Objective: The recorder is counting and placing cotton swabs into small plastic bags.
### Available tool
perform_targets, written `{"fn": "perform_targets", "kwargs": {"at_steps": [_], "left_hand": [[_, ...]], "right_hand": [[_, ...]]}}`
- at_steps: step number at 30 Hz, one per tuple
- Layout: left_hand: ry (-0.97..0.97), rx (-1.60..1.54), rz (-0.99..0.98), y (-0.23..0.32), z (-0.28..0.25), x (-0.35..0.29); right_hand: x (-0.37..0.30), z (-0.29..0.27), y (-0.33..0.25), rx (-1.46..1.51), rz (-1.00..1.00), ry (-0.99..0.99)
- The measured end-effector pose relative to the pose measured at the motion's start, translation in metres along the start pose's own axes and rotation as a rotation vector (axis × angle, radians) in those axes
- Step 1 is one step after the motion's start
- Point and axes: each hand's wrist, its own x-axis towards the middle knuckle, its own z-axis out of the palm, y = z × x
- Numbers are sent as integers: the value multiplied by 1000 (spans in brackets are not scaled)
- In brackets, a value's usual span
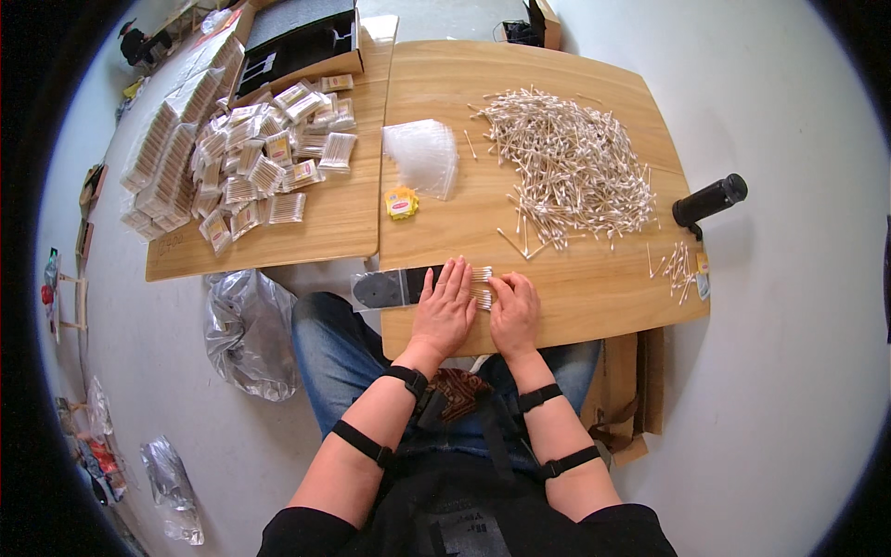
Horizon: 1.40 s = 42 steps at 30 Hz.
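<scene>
We have a pale wood-grain tabletop [585, 288] under both hands and a second wooden tabletop [316, 258] ahead and to their left. On that one sit close-set stacks of clear plastic swab packets [172, 153] and a tumbled pile of similar packets [269, 176], so we judge a good deal done. Ahead and to the right of the hands, a broad heap of loose white-tipped swabs [575, 167] suggests much is left. Our left hand [445, 306] lies flat, fingers extended; our right hand [513, 311] curls its fingers at the swab ends, and we cannot tell whether it grips. Ahead of the left hand lie fanned clear plastic bags [422, 153], then, from under it, a black round-ended flat strip [380, 290], and small yellow cards [401, 203] ahead. Smallest, a short row of swabs [484, 290] lies between our hands, seemingly mid-packing. The left hand covers the strip's right end; whether the clear film around it is a bag, we cannot make out.
</scene>
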Motion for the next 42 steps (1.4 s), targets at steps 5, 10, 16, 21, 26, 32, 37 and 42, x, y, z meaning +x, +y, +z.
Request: {"fn": "perform_targets", "kwargs": {"at_steps": [5,10,16,21,26,32,37,42], "left_hand": [[-20,-1,-9,0,1,0],[4,-5,-14,1,1,0],[20,5,-3,0,1,0],[-9,6,-7,0,1,0],[9,-4,-11,-1,2,-1],[7,7,-6,-2,4,-1],[-1,11,-15,1,2,1],[6,43,-18,1,1,0]], "right_hand": [[-1,1,3,-51,-23,-32],[0,3,1,-69,-4,-15],[-1,4,2,-83,10,-33],[0,3,-2,-77,14,-24],[1,4,-5,-115,24,-42],[9,8,9,-31,14,-56],[38,0,28,100,-180,-189],[43,-10,37,-94,-104,-160]]}}
